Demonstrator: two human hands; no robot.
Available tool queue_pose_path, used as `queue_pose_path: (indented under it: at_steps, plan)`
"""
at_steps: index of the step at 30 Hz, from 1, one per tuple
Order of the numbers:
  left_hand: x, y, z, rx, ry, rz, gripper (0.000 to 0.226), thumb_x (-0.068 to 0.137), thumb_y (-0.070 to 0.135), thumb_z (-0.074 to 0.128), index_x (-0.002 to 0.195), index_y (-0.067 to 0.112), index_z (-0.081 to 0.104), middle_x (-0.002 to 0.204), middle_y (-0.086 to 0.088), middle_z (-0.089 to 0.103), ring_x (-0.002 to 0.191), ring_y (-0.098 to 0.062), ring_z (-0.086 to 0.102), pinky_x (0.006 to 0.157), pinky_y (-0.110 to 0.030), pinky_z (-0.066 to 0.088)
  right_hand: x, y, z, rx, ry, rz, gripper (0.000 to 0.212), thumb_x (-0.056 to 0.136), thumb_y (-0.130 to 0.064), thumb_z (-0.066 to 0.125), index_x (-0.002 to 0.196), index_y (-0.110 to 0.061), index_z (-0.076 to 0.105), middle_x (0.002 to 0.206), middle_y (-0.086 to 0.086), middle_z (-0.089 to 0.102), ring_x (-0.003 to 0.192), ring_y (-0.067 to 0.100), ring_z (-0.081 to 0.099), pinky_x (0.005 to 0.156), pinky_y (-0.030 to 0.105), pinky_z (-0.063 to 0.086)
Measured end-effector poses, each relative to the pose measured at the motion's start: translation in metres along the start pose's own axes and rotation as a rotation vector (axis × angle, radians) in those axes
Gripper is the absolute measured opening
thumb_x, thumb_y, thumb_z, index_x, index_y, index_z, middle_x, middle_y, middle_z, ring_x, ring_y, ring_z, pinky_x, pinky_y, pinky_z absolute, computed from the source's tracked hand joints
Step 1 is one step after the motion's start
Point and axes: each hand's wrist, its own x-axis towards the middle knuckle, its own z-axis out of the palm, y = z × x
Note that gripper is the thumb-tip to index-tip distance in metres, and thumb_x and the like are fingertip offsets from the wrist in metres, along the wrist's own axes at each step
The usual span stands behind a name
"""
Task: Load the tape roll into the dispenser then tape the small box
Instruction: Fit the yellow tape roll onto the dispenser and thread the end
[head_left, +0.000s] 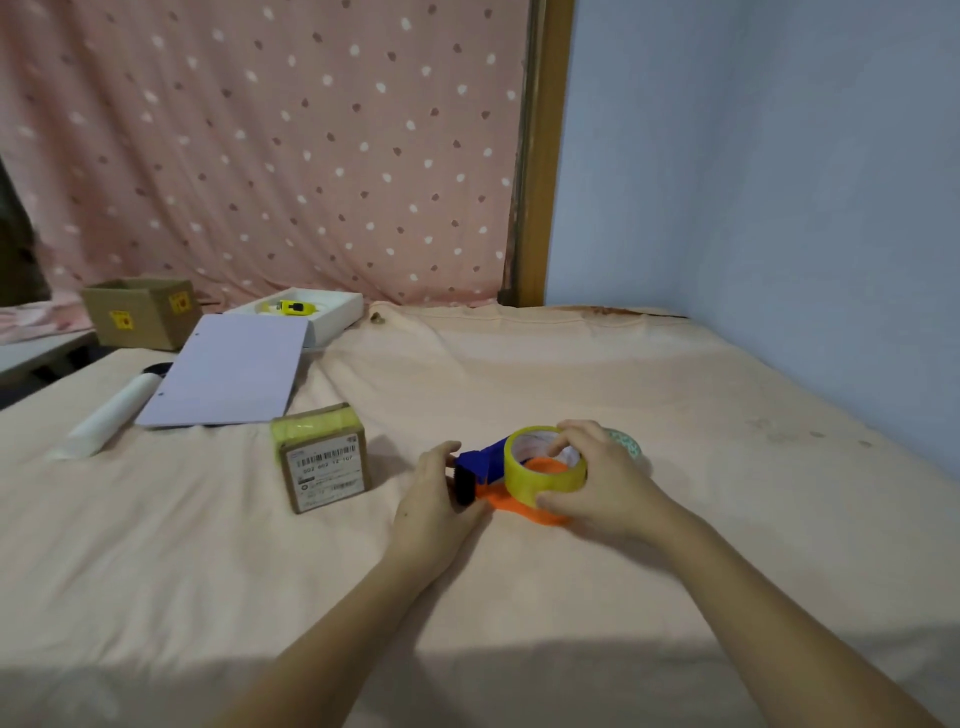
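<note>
Right hand (597, 478) clasped around the yellow tape roll (545, 465), pressing it onto the dispenser (498, 470), left hand (434, 501) closed on the dispenser's blue front, likely steadying it for loading, small box (323, 457) waiting left of the dispenser, unreached.

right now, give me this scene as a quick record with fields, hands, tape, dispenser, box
left hand: steadies the blue end of the dispenser
right hand: grips the yellow tape roll
tape roll: over the dispenser's orange hub, whether seated cannot be told
dispenser: blue and orange, lying on the peach sheet
small box: to the left of the dispenser, label facing the camera, untouched
peach sheet: covers the work surface
</note>
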Motion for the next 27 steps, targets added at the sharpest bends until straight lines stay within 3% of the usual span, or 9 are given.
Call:
queue_pose_path:
  at_steps: [3,7,12,15,17,19,22,27]
  plan:
    - [0.0,-0.001,0.001,0.02,0.001,0.008,0.083,0.074,0.041,0.084,0.145,0.03,0.043,0.131,0.012,0.058,0.105,-0.013,0.065,0.088,-0.036,0.053,0.003,0.005,0.0,-0.039,0.019,0.008,0.044,0.061,-0.038,0.085,0.099,-0.035,0.064,0.119,-0.02,0.051,0.099,-0.015,0.05,0.074,-0.004,0.032]
    - [0.0,-0.004,0.001,0.025,-0.005,0.018,0.083,0.075,0.042,0.084,0.145,0.03,0.042,0.134,0.01,0.058,0.108,-0.014,0.066,0.091,-0.038,0.055,0.001,0.019,0.012,0.017,0.011,-0.001,0.049,0.058,-0.042,0.083,0.101,-0.039,0.06,0.11,-0.02,0.053,0.101,-0.003,0.057,0.079,0.02,0.044]
    - [-0.003,0.001,-0.002,0.034,0.051,0.075,0.071,0.076,0.033,0.084,0.138,0.023,0.05,0.133,0.008,0.051,0.113,-0.011,0.06,0.09,-0.034,0.053,-0.007,0.026,0.032,-0.028,0.037,-0.004,0.061,0.063,-0.049,0.074,0.12,-0.042,0.054,0.124,-0.024,0.043,0.113,0.007,0.054,0.094,0.038,0.053]
    - [-0.011,0.008,-0.002,0.091,0.229,0.265,0.03,0.076,0.03,0.074,0.101,0.02,0.06,0.105,0.003,0.057,0.094,-0.019,0.059,0.081,-0.036,0.051,-0.008,0.028,0.039,-0.03,0.066,-0.007,0.067,0.064,-0.053,0.072,0.128,-0.044,0.052,0.134,-0.023,0.041,0.124,0.01,0.051,0.1,0.04,0.051]
    - [-0.022,0.017,0.0,0.103,0.128,0.255,0.02,0.08,0.04,0.068,0.085,0.025,0.056,0.085,0.008,0.06,0.078,-0.015,0.057,0.07,-0.036,0.049,-0.009,0.031,0.042,-0.036,0.083,0.0,0.067,0.065,-0.058,0.072,0.128,-0.042,0.052,0.139,-0.022,0.039,0.128,0.011,0.049,0.102,0.041,0.05]
    - [-0.031,0.027,0.006,0.129,-0.028,0.148,0.029,0.079,0.057,0.066,0.081,0.029,0.058,0.076,0.011,0.064,0.073,-0.009,0.059,0.065,-0.032,0.05,-0.01,0.033,0.044,-0.042,0.092,0.005,0.068,0.066,-0.063,0.073,0.126,-0.037,0.054,0.142,-0.022,0.037,0.13,0.011,0.049,0.102,0.04,0.05]
    - [-0.032,0.036,0.017,0.157,-0.055,0.062,0.038,0.077,0.068,0.064,0.084,0.031,0.068,0.079,0.014,0.07,0.077,-0.004,0.064,0.068,-0.031,0.055,-0.009,0.033,0.045,-0.057,0.079,0.01,0.068,0.064,-0.063,0.072,0.124,-0.035,0.055,0.145,-0.022,0.035,0.132,0.012,0.048,0.101,0.041,0.051]
    - [-0.026,0.043,0.023,0.084,-0.044,-0.028,0.018,0.085,0.046,0.069,0.083,0.029,0.074,0.078,0.015,0.072,0.079,-0.005,0.066,0.073,-0.035,0.057,-0.011,0.034,0.045,-0.093,0.101,-0.004,0.055,0.069,-0.067,0.067,0.11,-0.032,0.059,0.148,-0.018,0.037,0.131,0.014,0.048,0.099,0.042,0.052]
